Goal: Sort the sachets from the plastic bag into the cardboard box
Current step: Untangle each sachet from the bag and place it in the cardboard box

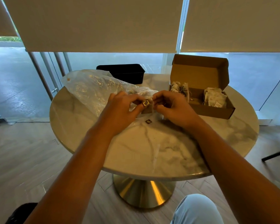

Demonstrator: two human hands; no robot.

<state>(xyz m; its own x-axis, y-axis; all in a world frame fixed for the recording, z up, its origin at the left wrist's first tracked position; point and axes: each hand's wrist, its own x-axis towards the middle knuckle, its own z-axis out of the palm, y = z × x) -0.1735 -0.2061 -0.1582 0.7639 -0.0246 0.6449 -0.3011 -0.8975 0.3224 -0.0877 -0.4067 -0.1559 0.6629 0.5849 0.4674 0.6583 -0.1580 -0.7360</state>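
Note:
A clear plastic bag [94, 88] with sachets inside lies on the left half of the round marble table [152, 147]. An open cardboard box [205, 94] stands at the right; sachets stand in its left compartment [181, 88] and its right compartment [214, 97]. Between bag and box, my left hand [121, 109] and my right hand [173, 107] both pinch one brownish sachet [147, 108] with a string and a small square tag [145, 102]. A loose dark tag [148, 121] lies on the table just below the hands.
A black rectangular tray [123, 72] sits at the table's far edge behind the bag. Glass panes and lowered blinds stand beyond. The table has a brass pedestal base [142, 191]. A dark chair leg [275, 154] shows at the right, my knee [196, 209] at the bottom.

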